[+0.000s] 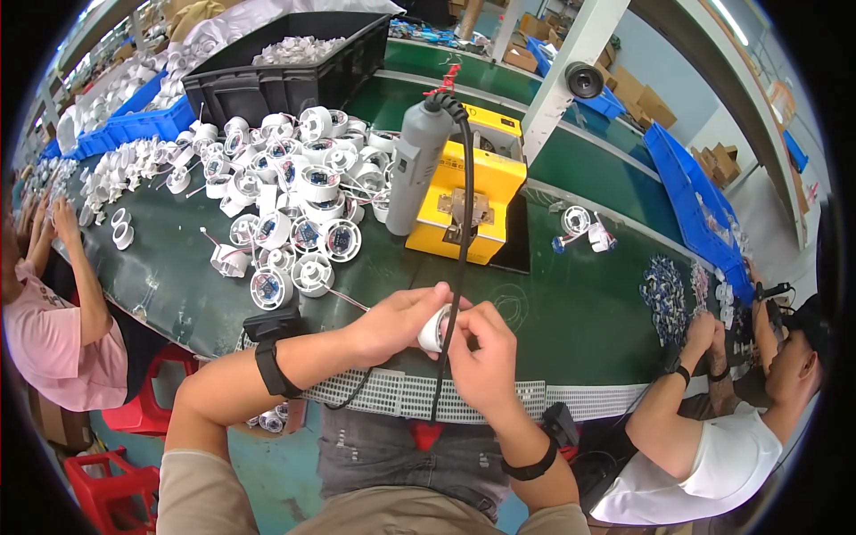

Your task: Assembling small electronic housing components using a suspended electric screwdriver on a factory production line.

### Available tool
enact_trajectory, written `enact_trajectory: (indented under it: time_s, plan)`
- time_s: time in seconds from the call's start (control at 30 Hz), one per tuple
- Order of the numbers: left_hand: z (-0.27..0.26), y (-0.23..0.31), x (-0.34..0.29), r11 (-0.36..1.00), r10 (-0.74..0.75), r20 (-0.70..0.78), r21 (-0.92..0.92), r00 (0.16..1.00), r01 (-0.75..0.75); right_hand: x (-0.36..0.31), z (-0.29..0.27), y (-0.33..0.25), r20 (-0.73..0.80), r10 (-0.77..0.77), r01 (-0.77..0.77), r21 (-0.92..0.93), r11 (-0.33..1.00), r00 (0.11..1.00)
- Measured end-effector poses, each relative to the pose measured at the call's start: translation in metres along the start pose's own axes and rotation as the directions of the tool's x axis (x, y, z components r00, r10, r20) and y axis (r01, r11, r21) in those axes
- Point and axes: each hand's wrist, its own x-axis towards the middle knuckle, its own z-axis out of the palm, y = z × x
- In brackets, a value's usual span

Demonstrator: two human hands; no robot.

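Close to the table's near edge, my left hand is closed around a small white round plastic housing. My right hand pinches the housing's right side with thumb and fingertips, partly behind a black cable. Whatever lies inside the housing is hidden by my fingers. A thin wire with a light connector shows just beyond my left hand. Ahead and to the left lies a heap of similar white housings, some with blue circuit boards and loose wires. A grey cylindrical power screwdriver hangs upright ahead of my hands.
Behind the screwdriver stands a yellow machine. A black bin of white parts sits at the back left. Two loose assemblies lie on the green table. Co-workers sit at both sides, blue boards piled near the right one.
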Motion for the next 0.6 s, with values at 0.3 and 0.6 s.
enact_trajectory:
  time_s: [0.3,0.6]
  plan:
    - [0.0,0.004,-0.002,0.983,0.175,-0.111,-0.027,0.978,-0.179,0.002,-0.035,0.013,-0.035,-0.409,0.375,-0.333,0.865,0.912]
    - [-0.001,-0.001,0.001,0.959,0.232,0.056,-0.177,0.971,-0.219,0.002,-0.005,0.003,-0.032,0.136,-0.096,0.555,0.826,0.99]
